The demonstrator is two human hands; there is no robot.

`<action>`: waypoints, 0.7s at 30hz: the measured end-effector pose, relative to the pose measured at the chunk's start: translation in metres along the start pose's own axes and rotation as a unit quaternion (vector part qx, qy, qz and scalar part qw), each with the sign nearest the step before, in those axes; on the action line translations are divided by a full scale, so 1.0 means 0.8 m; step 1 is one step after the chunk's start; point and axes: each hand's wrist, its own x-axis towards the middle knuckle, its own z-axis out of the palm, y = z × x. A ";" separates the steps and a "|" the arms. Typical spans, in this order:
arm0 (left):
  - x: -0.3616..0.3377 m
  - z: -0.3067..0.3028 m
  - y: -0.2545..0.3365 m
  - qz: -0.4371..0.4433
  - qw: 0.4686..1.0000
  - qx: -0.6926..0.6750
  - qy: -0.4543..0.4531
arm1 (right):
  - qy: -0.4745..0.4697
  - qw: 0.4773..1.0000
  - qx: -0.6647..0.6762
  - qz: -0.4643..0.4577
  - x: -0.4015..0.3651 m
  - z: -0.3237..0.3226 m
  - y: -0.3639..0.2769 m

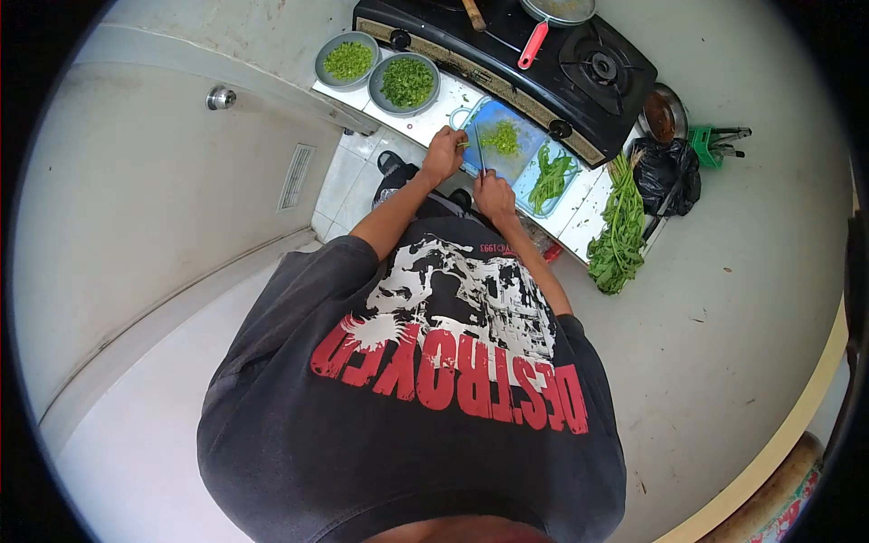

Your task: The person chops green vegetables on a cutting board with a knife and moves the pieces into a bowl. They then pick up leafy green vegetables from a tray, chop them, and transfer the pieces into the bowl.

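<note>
My right hand (494,196) grips the handle of a knife (480,149), its blade over the blue cutting board (489,112). At the board's left end, my left hand (444,152) is closed on thin green stems (463,144), close beside the blade. A small heap of chopped green stems (501,138) lies on the board, right of the knife. Leafy greens (550,177) rest at the board's right end. To the left stand a grey bowl of chopped dark green leaves (406,82) and another grey bowl of lighter chopped stems (348,61).
A black gas stove (507,54) runs behind the board, with a red-handled pan (557,11) on it. On the right, a bunch of leafy greens (619,231) hangs over the counter edge beside a black plastic bag (668,176). A door (181,172) is at left.
</note>
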 end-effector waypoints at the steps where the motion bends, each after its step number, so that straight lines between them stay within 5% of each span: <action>1: 0.000 -0.002 0.003 -0.002 1.000 0.001 -0.001 | -0.001 1.000 0.002 -0.006 0.001 0.001 -0.002; 21: 0.002 0.004 -0.012 -0.031 0.999 -0.008 -0.014 | 0.001 0.999 0.005 -0.036 0.014 0.005 -0.016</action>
